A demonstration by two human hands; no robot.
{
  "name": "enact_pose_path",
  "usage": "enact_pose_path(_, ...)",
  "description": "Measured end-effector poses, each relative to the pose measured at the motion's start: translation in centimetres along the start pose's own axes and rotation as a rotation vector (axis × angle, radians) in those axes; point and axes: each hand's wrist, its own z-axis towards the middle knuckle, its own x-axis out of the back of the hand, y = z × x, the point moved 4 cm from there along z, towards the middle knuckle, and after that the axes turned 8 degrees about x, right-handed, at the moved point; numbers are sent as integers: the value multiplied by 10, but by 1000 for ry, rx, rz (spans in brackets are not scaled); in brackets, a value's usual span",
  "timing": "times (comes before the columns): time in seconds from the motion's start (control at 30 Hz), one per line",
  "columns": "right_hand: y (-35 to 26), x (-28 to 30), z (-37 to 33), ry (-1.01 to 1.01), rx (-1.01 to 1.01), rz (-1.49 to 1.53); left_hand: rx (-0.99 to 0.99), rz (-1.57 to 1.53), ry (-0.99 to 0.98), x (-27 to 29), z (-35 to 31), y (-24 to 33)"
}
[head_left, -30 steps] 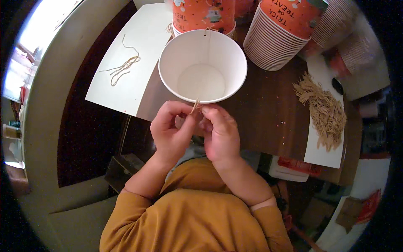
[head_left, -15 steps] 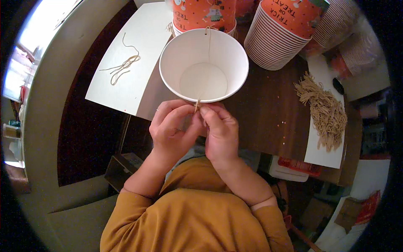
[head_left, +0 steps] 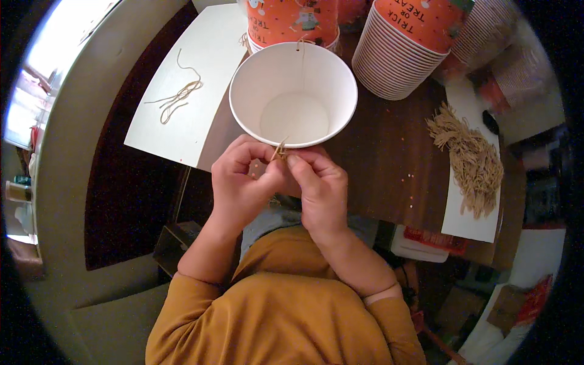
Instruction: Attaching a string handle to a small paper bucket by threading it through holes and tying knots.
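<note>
A white paper bucket (head_left: 294,79) stands on the dark table, its open mouth tilted toward me. At its near rim, my left hand (head_left: 246,176) and my right hand (head_left: 319,182) pinch a tan string (head_left: 280,151) between thumbs and fingertips. Part of that string passes over the rim, and its crossing strands show between my fingertips. Whether a knot is there I cannot tell. On the far rim a string is tied through a small hole and hangs down inside the bucket.
Behind stands a stack of orange printed buckets (head_left: 292,21); another bucket stack (head_left: 401,58) is at the right. Loose strings (head_left: 179,94) lie on a white board (head_left: 164,134) at the left. A bundle of tan strings (head_left: 468,161) rests on a white board at the right.
My fingers have shifted on the string, and my left hand has moved slightly left and up. The strands now spread apart more at the rim. The bucket has barely moved.
</note>
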Motion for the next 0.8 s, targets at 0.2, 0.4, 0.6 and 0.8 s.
enact_pose_path(0.2, -17, 3, 4, -73, 324, -312, 442, -629, -289, -4, -1, -18)
enact_pose_path(0.4, -45, 7, 1, -94, 836, -748, 381, -670, -371, -4, 1, -20)
enact_pose_path(0.6, -37, 4, 5, -215, 552, -491, 364, -588, -359, -5, -2, -15)
enact_pose_path(0.8, -31, 3, 3, -162, 494, -483, 296, -326, -204, -1, -3, -13)
